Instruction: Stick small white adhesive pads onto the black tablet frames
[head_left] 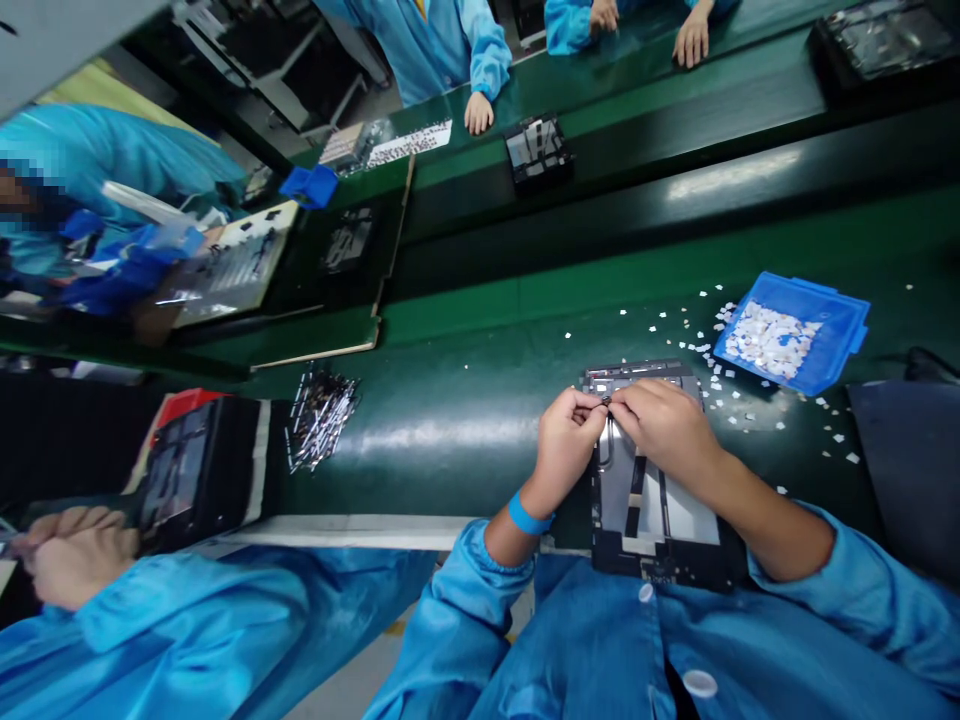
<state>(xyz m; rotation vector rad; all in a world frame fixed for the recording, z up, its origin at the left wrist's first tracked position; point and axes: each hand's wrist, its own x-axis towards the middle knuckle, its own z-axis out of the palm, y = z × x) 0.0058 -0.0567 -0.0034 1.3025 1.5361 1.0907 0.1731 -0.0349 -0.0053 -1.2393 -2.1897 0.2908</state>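
A flat dark device panel with grey plates and black strips (679, 505) lies on the green bench in front of me. Over its upper part, my left hand (568, 437) and my right hand (667, 425) meet fingertip to fingertip. Both pinch at a small dark piece (606, 401) between them, too small and covered to name. A blue wristband (529, 514) circles my left wrist. Just right of the panel sits a blue bin (832, 335) of small white pieces (769, 340), with more of them scattered around it.
A pile of thin metallic strips (321, 418) lies left on the bench (450, 400). At far left, a co-worker's hands (86, 550) are beside a stack of dark panels (191, 470). Across the conveyor, another panel (538, 150) lies near a person's hand (478, 114). A dark slab (907, 470) stands at right.
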